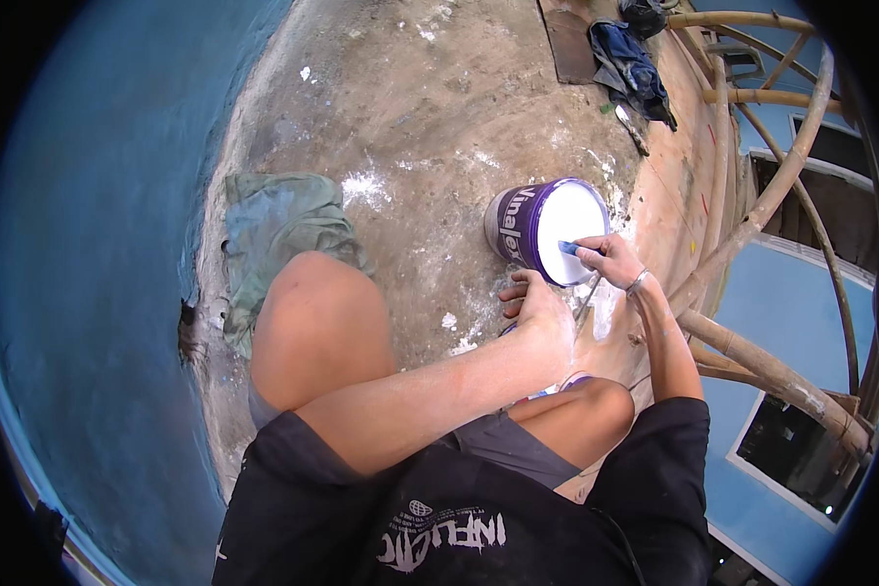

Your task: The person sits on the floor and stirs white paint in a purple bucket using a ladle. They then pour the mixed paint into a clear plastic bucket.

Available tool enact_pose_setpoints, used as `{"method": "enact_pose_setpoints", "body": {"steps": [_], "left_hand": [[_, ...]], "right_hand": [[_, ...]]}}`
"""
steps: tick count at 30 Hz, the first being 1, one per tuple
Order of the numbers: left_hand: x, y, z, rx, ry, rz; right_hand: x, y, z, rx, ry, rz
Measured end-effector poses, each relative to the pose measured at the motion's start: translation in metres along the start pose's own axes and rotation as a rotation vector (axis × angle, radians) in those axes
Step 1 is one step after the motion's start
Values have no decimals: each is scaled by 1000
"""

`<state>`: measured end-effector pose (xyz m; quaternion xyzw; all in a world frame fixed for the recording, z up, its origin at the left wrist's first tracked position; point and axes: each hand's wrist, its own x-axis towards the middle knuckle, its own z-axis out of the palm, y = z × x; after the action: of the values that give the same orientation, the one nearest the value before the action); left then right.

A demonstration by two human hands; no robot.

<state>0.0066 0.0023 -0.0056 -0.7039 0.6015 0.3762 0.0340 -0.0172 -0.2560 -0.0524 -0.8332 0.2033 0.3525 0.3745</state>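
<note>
A dark purple bucket (518,223) stands tilted in the middle of the floor, and white paint (574,210) shows at its mouth. My right hand (611,260) is closed in a pinch on a small blue piece (567,248), held over the paint by the bucket's near rim; its exact kind is too small to tell. Beside the bucket's near side, my left hand (542,301) has its fingers bent and apart, with nothing visible in them. A thin wire handle (586,301) runs between my two hands. Something purple and white beneath my left forearm is mostly hidden.
A green cloth (285,220) lies by the blue wall (98,264) on the left. A paint-marked scraper or knife (631,129) and dark blue cloth (631,70) lie at the far right. Bamboo poles (767,200) line the right edge. White splashes mark the floor (400,107).
</note>
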Motion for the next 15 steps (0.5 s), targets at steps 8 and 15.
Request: {"method": "enact_pose_setpoints", "body": {"steps": [8, 15], "left_hand": [[-7, -10, -3, -27, 1, -41], [-15, -4, 1, 39, -13, -25]], "right_hand": [[1, -45, -18, -588, -208, -167], [-28, -68, -25, -926, -155, -109]]}}
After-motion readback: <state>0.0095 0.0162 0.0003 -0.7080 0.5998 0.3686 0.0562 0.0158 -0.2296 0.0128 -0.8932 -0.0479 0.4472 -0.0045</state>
